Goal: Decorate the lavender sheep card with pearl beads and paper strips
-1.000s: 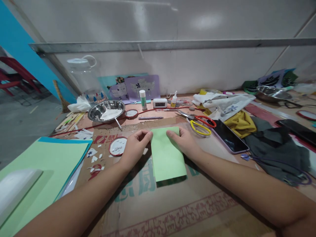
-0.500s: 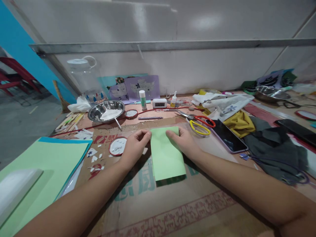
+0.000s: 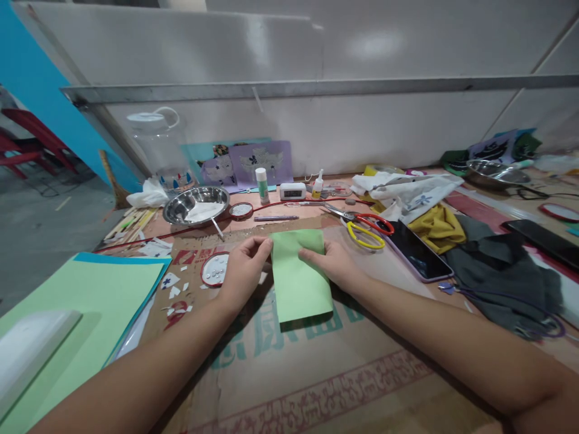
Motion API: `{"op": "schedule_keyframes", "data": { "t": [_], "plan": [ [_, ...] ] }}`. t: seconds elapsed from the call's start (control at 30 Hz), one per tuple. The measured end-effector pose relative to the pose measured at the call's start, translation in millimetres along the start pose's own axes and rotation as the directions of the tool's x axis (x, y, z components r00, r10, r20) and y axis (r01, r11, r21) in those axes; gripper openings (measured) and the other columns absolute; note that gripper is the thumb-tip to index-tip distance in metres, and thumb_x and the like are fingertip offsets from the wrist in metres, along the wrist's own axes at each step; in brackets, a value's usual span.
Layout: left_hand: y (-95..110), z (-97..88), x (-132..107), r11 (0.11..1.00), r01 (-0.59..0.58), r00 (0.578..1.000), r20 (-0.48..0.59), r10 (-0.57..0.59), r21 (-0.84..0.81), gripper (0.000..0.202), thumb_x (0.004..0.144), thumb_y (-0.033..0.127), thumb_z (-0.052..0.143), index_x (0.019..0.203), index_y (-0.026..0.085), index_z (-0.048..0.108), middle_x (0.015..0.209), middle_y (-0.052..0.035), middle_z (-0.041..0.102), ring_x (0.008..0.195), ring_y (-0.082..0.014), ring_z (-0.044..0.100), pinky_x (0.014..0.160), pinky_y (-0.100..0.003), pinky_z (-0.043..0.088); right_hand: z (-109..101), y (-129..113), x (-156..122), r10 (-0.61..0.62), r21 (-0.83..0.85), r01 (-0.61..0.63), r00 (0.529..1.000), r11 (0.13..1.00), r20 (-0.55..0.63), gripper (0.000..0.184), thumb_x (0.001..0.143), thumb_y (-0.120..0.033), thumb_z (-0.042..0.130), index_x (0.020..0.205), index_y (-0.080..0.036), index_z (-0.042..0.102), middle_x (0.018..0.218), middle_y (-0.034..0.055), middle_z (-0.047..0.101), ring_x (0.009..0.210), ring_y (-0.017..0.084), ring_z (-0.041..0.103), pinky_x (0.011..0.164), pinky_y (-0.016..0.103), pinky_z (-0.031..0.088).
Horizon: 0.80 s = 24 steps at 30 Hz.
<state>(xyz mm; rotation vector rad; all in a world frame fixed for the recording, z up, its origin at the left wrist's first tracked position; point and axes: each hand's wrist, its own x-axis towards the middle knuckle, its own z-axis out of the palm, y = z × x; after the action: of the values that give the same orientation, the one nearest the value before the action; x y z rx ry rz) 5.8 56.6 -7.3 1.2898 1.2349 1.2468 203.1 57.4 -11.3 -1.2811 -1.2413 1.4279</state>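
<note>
A light green sheet of paper (image 3: 301, 286), which looks folded, is held in front of me over the cardboard (image 3: 325, 374). My left hand (image 3: 248, 265) pinches its upper left corner between thumb and fingers. On the right edge, my right hand (image 3: 332, 259) grips the paper with the thumb on top and the fingers hidden behind. Just left of my left hand lies a red-rimmed round lid (image 3: 214, 269) with small clear beads. Scissors (image 3: 362, 226) with one red and one yellow handle lie beyond my right hand.
At left, a stack of green sheets (image 3: 104, 295) lies under a white object (image 3: 36, 355). A steel bowl (image 3: 196, 205), glue stick (image 3: 262, 185), small clock (image 3: 292, 191) and glue bottle (image 3: 318, 184) stand along the back. A phone (image 3: 418, 253) and dark cloth (image 3: 497, 277) are at right.
The green paper has shifted slightly left, and its lower edge has risen a little. My right hand has slid a bit down its right edge. My left hand still pinches the corner.
</note>
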Motion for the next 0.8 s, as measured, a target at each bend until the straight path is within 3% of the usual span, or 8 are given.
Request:
{"op": "schedule_keyframes", "data": {
  "t": [0.2,0.37,0.67,0.8],
  "plan": [
    [-4.5,0.6,2.7,0.999,0.029,0.996,0.089,-0.033,0.042,0.045,0.077,0.058,0.069,0.093,0.016,0.071,0.08,-0.0031,0.071,0.065,-0.016,0.063,0.061,-0.026,0.052,0.6,0.6,1.3,0.019,0.05,-0.016,0.999,0.999,-0.048,0.032,0.07,-0.036,0.082,0.093,-0.015,0.075,0.092,0.0083,0.079,0.072,0.021,0.074,0.063,0.029,0.059],
    [-5.5,-0.6,0.0,0.992,0.032,0.985,0.163,-0.051,0.119,0.039,0.077,0.054,0.073,0.079,0.015,0.074,0.065,-0.0015,0.066,0.058,-0.0145,0.057,0.053,-0.023,0.042,-0.3,-2.6,-0.4,-0.005,0.033,0.008,0.996,0.999,-0.089,0.036,0.068,-0.039,0.083,0.093,-0.015,0.074,0.094,0.009,0.079,0.077,0.023,0.075,0.068,0.032,0.06],
    [-6.3,-0.2,-1.3,0.994,0.068,0.987,0.14,-0.08,0.088,0.041,0.076,0.054,0.075,0.082,0.014,0.075,0.064,-0.0008,0.064,0.057,-0.0124,0.054,0.051,-0.022,0.04,-1.2,-1.2,0.5,-0.03,0.035,0.032,0.997,0.999,-0.067,0.041,0.067,-0.043,0.083,0.095,-0.014,0.074,0.097,0.0106,0.078,0.081,0.025,0.074,0.071,0.034,0.06],
    [-5.1,-0.9,-0.3,0.995,0.095,0.991,0.09,-0.096,0.022,0.042,0.074,0.054,0.077,0.085,0.013,0.075,0.069,-0.0023,0.068,0.059,-0.0135,0.059,0.053,-0.022,0.046,-0.9,2.0,3.9,-0.089,0.088,0.092,0.995,0.992,-0.042,0.049,0.064,-0.047,0.084,0.099,-0.015,0.071,0.098,0.0095,0.078,0.082,0.023,0.073,0.07,0.031,0.059]
  ]
}}
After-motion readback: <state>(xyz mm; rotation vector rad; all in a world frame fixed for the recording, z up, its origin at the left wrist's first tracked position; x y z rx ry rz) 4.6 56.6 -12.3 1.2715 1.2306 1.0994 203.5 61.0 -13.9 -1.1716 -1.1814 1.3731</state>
